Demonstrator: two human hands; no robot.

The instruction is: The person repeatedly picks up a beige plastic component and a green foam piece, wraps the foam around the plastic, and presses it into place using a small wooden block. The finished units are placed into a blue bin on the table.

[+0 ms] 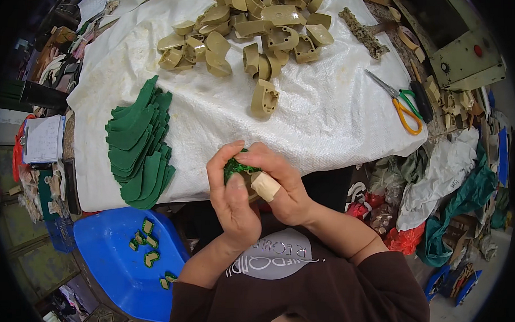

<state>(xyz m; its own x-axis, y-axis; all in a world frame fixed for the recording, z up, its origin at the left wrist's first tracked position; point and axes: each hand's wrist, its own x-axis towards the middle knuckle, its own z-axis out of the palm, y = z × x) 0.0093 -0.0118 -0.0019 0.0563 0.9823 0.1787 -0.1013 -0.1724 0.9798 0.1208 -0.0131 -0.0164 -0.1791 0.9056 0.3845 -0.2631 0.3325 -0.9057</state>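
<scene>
Between both hands, at the near edge of the white-covered table, is a shoe heel with shiny green material (233,168) over it. My left hand (233,203) is closed round its left side, thumb pressed on it. My right hand (288,187) grips it from the right, a strip of cream tape (264,187) wrapped round the thumb. Fingers hide much of the heel. Just beyond them a bare tan heel (265,99) stands alone, and a pile of similar heels (282,15) lies at the far side. Overlapping green fabric pieces (137,151) are stacked to the left.
A blue basin (103,269) at lower left holds several green-edged heels (150,259). Orange-and-green-handled scissors (405,112) lie at the table's right, near a crusted brush-like tool (364,34). Plastic bags (435,184) crowd the right side. A clipboard (42,139) is at far left.
</scene>
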